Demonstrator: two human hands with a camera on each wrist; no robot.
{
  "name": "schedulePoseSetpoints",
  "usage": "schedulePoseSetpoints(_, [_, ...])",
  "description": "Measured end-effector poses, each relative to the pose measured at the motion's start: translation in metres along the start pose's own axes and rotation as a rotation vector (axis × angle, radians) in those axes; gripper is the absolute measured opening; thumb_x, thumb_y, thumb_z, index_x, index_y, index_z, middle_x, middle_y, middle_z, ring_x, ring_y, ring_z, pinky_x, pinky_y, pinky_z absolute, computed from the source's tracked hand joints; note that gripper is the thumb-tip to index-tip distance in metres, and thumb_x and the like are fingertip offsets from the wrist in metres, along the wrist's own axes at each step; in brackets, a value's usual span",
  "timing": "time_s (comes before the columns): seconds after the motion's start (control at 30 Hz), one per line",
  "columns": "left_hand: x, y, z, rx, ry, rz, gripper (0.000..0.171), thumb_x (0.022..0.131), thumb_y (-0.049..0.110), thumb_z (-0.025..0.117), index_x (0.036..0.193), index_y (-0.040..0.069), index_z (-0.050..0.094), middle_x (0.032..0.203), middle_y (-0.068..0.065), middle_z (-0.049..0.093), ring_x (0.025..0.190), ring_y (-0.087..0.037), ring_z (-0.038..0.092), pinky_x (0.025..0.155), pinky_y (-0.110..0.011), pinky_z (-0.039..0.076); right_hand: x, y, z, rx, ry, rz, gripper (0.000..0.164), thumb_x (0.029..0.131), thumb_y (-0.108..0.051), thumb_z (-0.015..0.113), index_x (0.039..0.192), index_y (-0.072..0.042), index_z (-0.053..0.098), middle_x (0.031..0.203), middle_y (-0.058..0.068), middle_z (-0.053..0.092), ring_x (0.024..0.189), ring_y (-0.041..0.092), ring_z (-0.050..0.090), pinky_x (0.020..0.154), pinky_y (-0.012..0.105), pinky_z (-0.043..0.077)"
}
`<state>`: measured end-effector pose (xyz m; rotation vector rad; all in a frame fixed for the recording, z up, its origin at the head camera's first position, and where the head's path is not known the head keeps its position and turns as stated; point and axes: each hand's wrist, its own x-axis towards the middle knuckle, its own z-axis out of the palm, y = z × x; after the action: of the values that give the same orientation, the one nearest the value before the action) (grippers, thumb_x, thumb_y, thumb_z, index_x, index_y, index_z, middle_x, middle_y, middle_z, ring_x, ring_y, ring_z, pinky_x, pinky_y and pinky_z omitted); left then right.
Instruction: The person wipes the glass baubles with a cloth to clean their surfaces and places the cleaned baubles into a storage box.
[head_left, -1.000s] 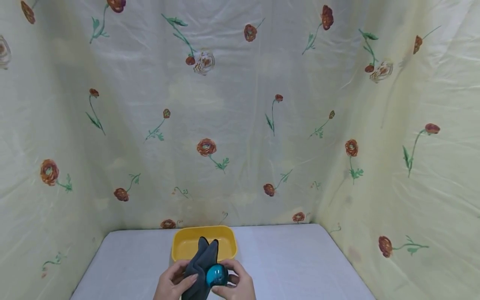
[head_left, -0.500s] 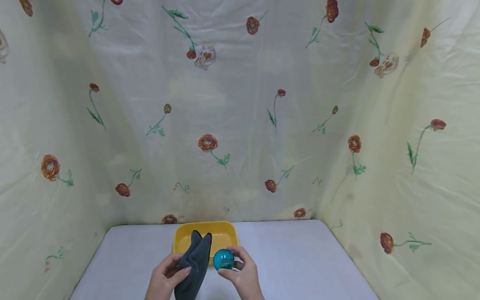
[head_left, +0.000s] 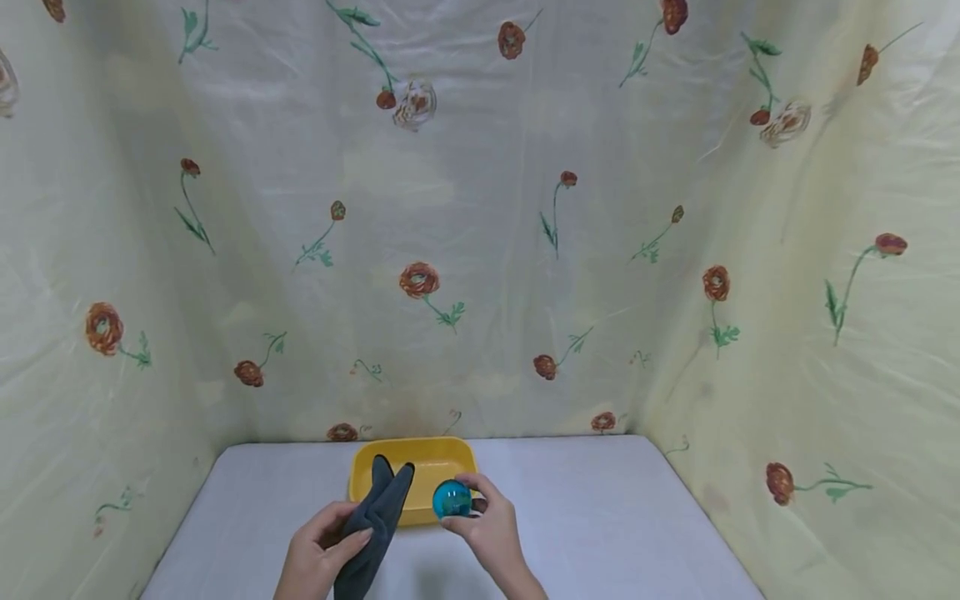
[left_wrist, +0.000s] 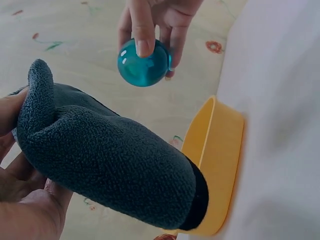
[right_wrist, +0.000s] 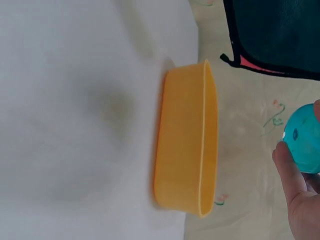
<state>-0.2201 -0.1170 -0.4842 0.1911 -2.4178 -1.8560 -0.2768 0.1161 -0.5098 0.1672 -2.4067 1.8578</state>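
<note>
My left hand grips a folded dark grey-blue cloth with black edging, its two corners pointing up in front of the yellow tub. In the left wrist view the fuzzy cloth fills the near side, bunched at the thumb. My right hand pinches a shiny, see-through teal ball between thumb and fingers, held above the table at the tub's front right. Cloth and ball are apart. The right wrist view catches only part of the ball at its edge.
A yellow rectangular tub stands on the white table near its back edge, behind both hands. Flower-printed curtain encloses the table at the back and on both sides.
The ball has moved away from the cloth, up and to the right, in my right hand. My left hand has drawn the cloth to the left. The head view has tilted slightly downward.
</note>
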Motion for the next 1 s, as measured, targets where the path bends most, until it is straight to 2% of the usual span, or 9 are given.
schedulePoseSetpoints(0.2, [0.004,-0.001,0.001,0.037,0.001,0.0,0.031,0.086,0.011,0.075,0.115,0.005,0.068,0.11,-0.012,0.071,0.092,-0.02,0.066,0.082,-0.039,0.063,0.014,0.008,0.003,-0.068,-0.002,-0.04,0.053,0.073,-0.007,0.084,0.121,-0.014,0.063,0.124,0.012,0.062,0.094,0.02,0.065,0.082,0.031,0.064])
schedulePoseSetpoints(0.47, [0.01,-0.011,0.004,0.097,-0.024,0.066,0.025,0.086,0.005,0.074,0.11,0.007,0.07,0.104,-0.009,0.074,0.088,-0.02,0.069,0.078,-0.038,0.064,0.028,0.015,0.006,-0.119,0.002,-0.09,0.054,0.07,-0.007,0.086,0.119,-0.01,0.064,0.121,0.014,0.065,0.095,0.024,0.066,0.081,0.033,0.064])
schedulePoseSetpoints(0.7, [0.014,-0.017,0.007,0.136,-0.038,0.111,0.022,0.085,0.004,0.074,0.106,0.01,0.071,0.098,-0.005,0.075,0.086,-0.017,0.069,0.078,-0.037,0.063,0.038,0.019,0.008,-0.142,0.01,-0.096,0.055,0.069,-0.007,0.086,0.119,-0.009,0.065,0.118,0.014,0.065,0.098,0.027,0.065,0.082,0.033,0.063])
schedulePoseSetpoints(1.0, [0.012,-0.033,0.006,0.234,-0.115,0.194,0.024,0.083,0.009,0.076,0.107,0.012,0.072,0.095,-0.001,0.076,0.082,-0.013,0.068,0.073,-0.031,0.061,0.044,0.02,0.015,-0.164,-0.002,-0.096,0.053,0.07,-0.008,0.085,0.118,-0.007,0.065,0.117,0.012,0.067,0.098,0.026,0.064,0.084,0.036,0.063])
